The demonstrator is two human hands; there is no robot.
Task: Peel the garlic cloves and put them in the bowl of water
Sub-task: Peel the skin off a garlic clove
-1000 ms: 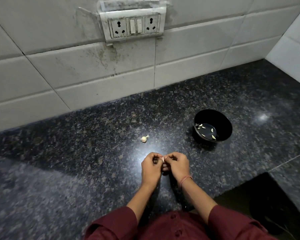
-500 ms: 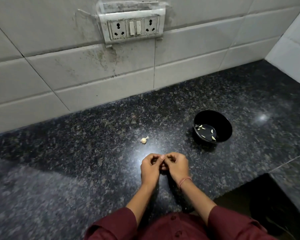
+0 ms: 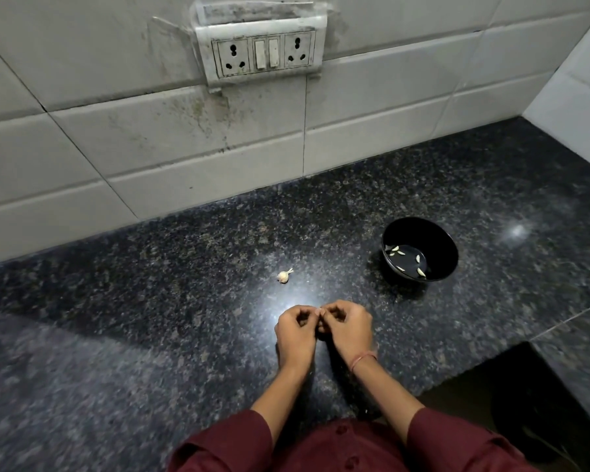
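Both hands hover close together over the countertop (image 3: 150, 335) near its front edge, about midway along it. Left hand (image 3: 295, 330) and right hand (image 3: 349, 327) are curled, and their fingertips meet around a small pale piece (image 3: 318, 311) pinched between them. It is too small and too hidden to tell whether it is clove or skin. The right wrist wears a thin bracelet (image 3: 363, 361), and maroon sleeves (image 3: 232, 444) cover both forearms.

Beyond the left hand, toward the back edge and apart from the fingers, a small garlic head (image 3: 284, 276) with a short stalk lies alone on the dark speckled stone.

To the right of the hands and further back stands a black bowl (image 3: 452, 248), well apart from them and from the garlic head. It holds shallow water (image 3: 407, 262), and several peeled cloves (image 3: 394, 249) lie scattered in it, mostly toward the bowl's left and front.

Along the back edge rises a white tiled wall (image 3: 150, 148) carrying a socket plate (image 3: 261, 52) with 2 sockets and 2 switches.
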